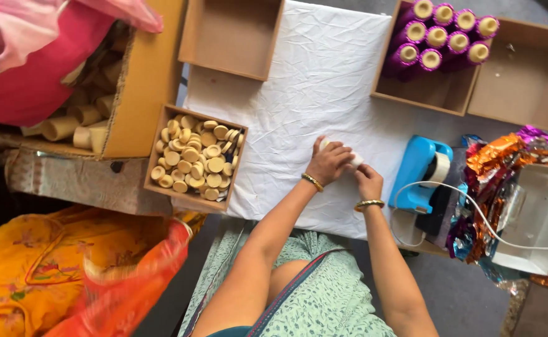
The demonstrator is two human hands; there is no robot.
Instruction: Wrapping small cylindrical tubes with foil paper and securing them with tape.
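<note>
While both hands meet over the white cloth point(311, 81) on the counter, the left hand point(328, 163) wraps its grip around a pale tube point(354, 160), steadying it; the right hand point(368, 181) pinches its near end. Caps box point(194, 157) at nine o'clock, within reach.

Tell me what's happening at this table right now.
A person has both hands on a small pale tube over a white cloth; the left hand covers most of it and the right hand is at its end. A box of round tan caps sits to their left, purple wrapped tubes in a box beyond.
</note>
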